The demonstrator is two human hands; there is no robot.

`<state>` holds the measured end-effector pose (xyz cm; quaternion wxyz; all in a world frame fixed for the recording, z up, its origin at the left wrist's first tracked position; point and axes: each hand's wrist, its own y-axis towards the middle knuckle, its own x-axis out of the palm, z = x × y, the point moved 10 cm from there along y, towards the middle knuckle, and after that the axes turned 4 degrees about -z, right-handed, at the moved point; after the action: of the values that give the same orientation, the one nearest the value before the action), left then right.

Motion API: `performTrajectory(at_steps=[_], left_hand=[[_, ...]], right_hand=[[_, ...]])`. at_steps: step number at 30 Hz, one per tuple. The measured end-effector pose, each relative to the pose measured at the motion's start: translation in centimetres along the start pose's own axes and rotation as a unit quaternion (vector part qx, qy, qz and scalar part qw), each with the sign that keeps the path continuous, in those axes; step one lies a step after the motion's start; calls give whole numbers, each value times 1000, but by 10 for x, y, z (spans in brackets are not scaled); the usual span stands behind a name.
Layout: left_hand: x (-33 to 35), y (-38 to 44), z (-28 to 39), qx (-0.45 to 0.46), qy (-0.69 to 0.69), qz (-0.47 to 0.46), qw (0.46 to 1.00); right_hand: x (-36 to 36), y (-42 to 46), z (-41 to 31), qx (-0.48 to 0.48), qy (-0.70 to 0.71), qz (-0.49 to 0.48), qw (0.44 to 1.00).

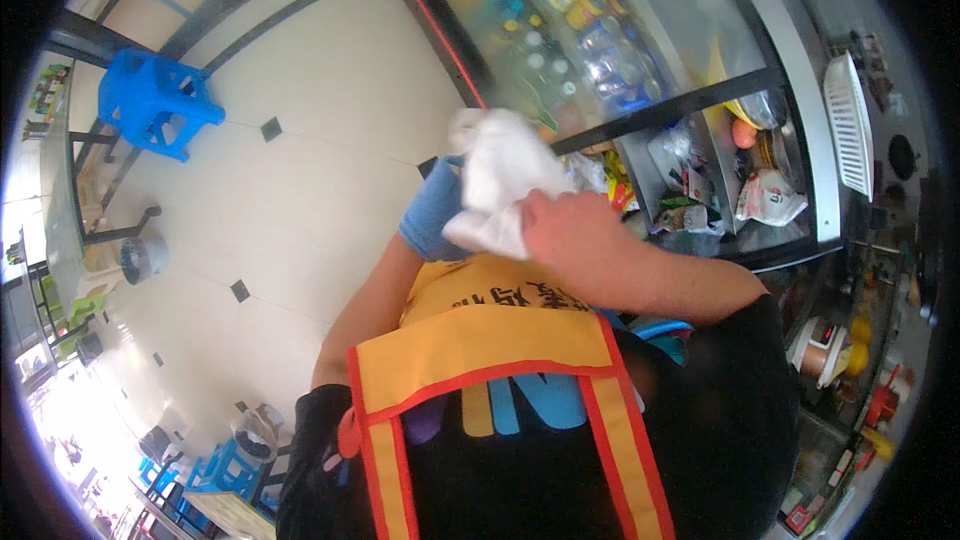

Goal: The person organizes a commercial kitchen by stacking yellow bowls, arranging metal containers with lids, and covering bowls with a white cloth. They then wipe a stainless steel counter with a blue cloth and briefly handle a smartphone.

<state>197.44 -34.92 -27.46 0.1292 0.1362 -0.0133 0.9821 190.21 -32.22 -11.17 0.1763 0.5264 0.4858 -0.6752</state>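
Observation:
My right hand (574, 229) is closed on a white cloth (506, 165), which is bunched in front of my chest and blurred. Blue fabric (435, 214) surrounds the end of my left forearm (371, 296); whether it is a glove or a cloth, I cannot tell. My left hand itself is hidden by the blue fabric and the white cloth, so its fingers do not show. Below both hands is my yellow apron (480, 349) with red edging, worn over a black shirt (495, 480).
A glass-fronted drinks cooler (675, 97) with bottles and packets stands close on the right. Beyond it are a white plastic basket (851, 127) and a small cooker (814, 352). At left, a blue plastic stool (157, 101) and a bin (144, 259) stand on the tiled floor (300, 187).

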Motion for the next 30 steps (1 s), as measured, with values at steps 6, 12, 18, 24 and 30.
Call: performTrajectory(at_steps=[6,12,18,24,30], left_hand=[[-70,-8,-36,-28,-444,88,891],[-126,-33,-38,-20,-220,173,960],[-138,-50,13,99,233,212,944],[-104,-22,62,103,124,241,957],[-87,-33,67,80,377,268,883]], right_hand=[[22,32,-56,-126,42,88,987],[26,23,-27,-252,379,116,883],[275,54,207,210,322,20,923],[489,48,331,490,190,-38,850],[541,52,336,462,274,-135,833]])
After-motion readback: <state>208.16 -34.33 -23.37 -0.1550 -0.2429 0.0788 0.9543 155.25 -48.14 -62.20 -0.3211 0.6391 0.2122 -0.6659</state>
